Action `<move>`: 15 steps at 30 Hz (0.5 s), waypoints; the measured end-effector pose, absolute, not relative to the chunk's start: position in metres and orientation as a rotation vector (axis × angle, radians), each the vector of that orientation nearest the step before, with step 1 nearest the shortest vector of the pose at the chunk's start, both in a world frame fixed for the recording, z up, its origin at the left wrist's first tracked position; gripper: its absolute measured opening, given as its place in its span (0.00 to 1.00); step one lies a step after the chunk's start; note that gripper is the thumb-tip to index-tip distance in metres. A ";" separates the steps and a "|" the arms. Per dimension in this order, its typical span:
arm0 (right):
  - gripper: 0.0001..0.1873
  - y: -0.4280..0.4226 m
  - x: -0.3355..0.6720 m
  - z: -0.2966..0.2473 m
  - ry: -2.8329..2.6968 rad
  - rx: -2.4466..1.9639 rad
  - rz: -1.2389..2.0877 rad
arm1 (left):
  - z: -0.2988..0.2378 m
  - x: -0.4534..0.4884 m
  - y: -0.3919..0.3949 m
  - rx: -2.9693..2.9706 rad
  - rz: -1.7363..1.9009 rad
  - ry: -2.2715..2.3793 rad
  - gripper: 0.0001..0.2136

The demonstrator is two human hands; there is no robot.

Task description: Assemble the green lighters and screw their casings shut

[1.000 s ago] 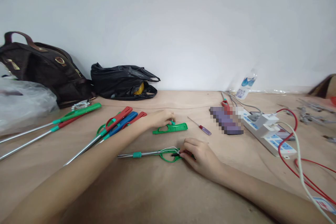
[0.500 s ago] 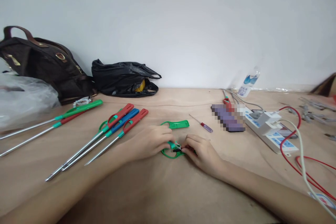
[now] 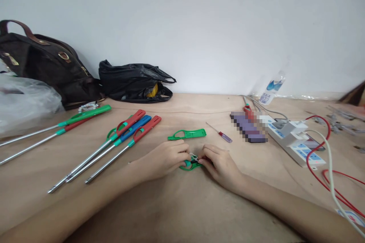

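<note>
An opened green lighter handle (image 3: pixel 193 167) lies between my hands, with thin white wires, a black part and a teal piece (image 3: pixel 187 164) showing inside. My left hand (image 3: pixel 168 157) is closed on the left side of this handle, its fingertips at the teal piece. From the right, my right hand (image 3: pixel 219 163) pinches the handle's other end near the black part; its fingertips cover what exactly they grip. Just beyond lies a separate green handle shell half (image 3: pixel 194 133). To its right rests a screwdriver (image 3: pixel 225 137) with a purple and red grip.
Several long-necked lighters with red (image 3: pixel 146 126), blue and green handles lie to the left. Behind them are a black plastic bag (image 3: pixel 128 81) and a dark backpack (image 3: pixel 42 66). A power strip (image 3: pixel 299 153) with red and white cables and a bottle (image 3: pixel 272 87) stand right.
My left hand has drawn slightly down and back, showing more of the loose green shell half. The teal piece now sits lower in the handle. My right hand stays nearly in place.
</note>
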State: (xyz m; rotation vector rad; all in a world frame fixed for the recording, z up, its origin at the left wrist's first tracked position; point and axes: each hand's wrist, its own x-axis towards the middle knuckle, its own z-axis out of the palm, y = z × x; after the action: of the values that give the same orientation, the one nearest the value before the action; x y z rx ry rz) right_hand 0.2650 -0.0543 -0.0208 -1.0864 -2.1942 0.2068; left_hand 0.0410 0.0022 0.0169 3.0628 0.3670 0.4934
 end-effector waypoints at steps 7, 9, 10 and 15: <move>0.07 -0.054 0.264 -0.022 -2.159 -1.119 0.285 | 0.012 0.043 0.002 3.070 0.504 0.414 0.07; 0.07 -0.054 0.264 -0.022 -2.146 -1.126 0.314 | 0.011 0.044 0.001 3.068 0.525 0.421 0.08; 0.07 -0.054 0.265 -0.022 -2.140 -1.128 0.325 | 0.011 0.045 0.000 3.062 0.531 0.423 0.08; 0.07 -0.054 0.264 -0.022 -2.115 -1.126 0.348 | 0.010 0.047 -0.003 3.030 0.576 0.406 0.09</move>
State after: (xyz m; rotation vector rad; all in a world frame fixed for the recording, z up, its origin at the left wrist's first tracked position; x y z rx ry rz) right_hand 0.2640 -0.0539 -0.0221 -1.1260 -2.1151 0.3476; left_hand 0.0472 -0.0025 0.0105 3.0303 0.4060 0.5764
